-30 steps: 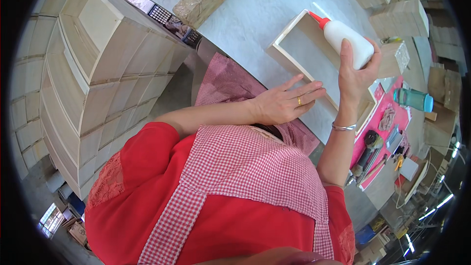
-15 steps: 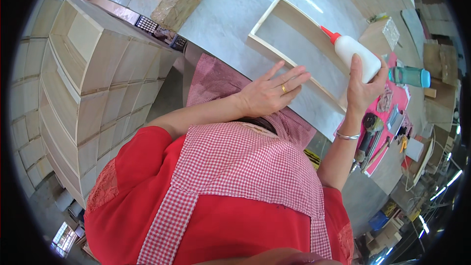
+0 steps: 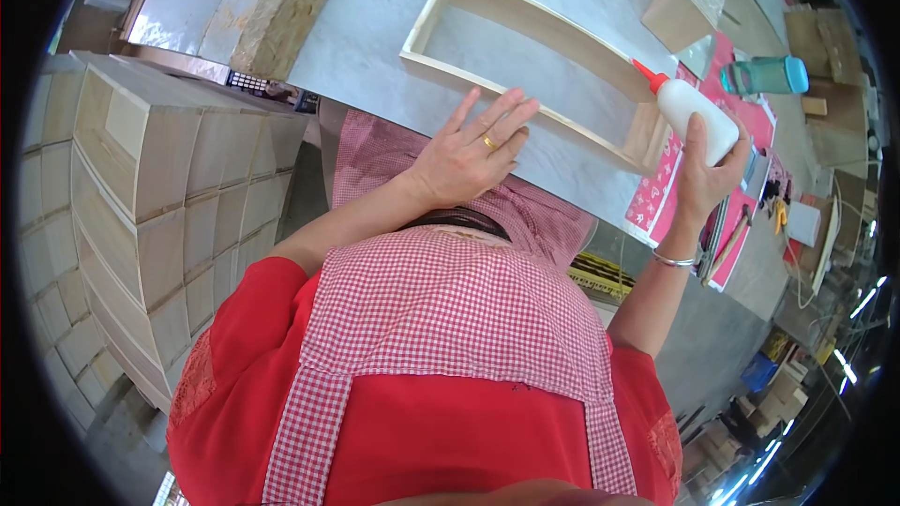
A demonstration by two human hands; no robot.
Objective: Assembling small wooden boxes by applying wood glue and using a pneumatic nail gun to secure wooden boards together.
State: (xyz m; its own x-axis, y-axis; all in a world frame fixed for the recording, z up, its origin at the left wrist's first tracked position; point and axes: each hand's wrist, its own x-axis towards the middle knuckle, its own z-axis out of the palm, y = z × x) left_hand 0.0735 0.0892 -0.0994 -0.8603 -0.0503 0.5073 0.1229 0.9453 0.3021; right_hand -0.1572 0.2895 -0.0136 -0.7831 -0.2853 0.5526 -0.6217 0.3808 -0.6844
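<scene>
My right hand [image 3: 711,164] grips a white squeeze bottle [image 3: 696,120] with a red pointed nozzle, tilted so the tip points up and left. The nozzle is near the right end of a pale wooden frame [image 3: 525,103], a long rectangle lying on the table; through it the tabletop shows. My left hand [image 3: 472,150] is at the frame's near long side with its fingers stretched out, holding nothing. Whether those fingertips touch the wood I cannot tell.
Stacked wooden boxes [image 3: 169,169] rise at my left beside the marbled table [image 3: 366,56]. A wrapped block [image 3: 291,9] lies at the table's far left. Rightward are a pink cloth [image 3: 656,192] with tools, a teal bottle [image 3: 764,76] and a wrapped wooden block [image 3: 684,9].
The view has shifted, so the frame and table appear farther left. My right hand still holds the bottle, its nozzle now nearer the frame's right end. My left hand stays open.
</scene>
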